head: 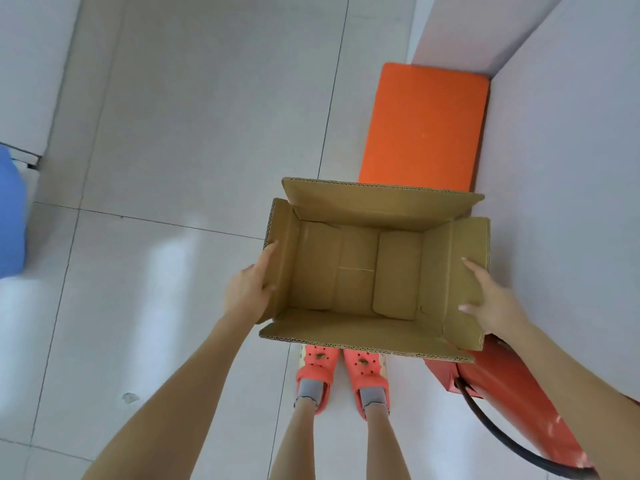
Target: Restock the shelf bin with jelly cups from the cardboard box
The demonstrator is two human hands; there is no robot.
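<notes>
An open cardboard box (356, 271) hangs in front of me above my feet, all flaps spread, and its inside is bare brown card. No jelly cups or shelf bin are in view. My left hand (247, 289) holds the box's left flap, fingers lying along the outside and thumb hooked over the edge. My right hand (493, 304) grips the right flap, with index finger and thumb spread on the flap's upper face and the other fingers hidden behind it.
An orange block (422, 123) lies on the tiled floor against the pale wall (571, 168) on the right. A red cylinder with a black hose (516, 393) stands at lower right. A blue object (10, 216) is at the left edge. My feet wear coral clogs (317, 370).
</notes>
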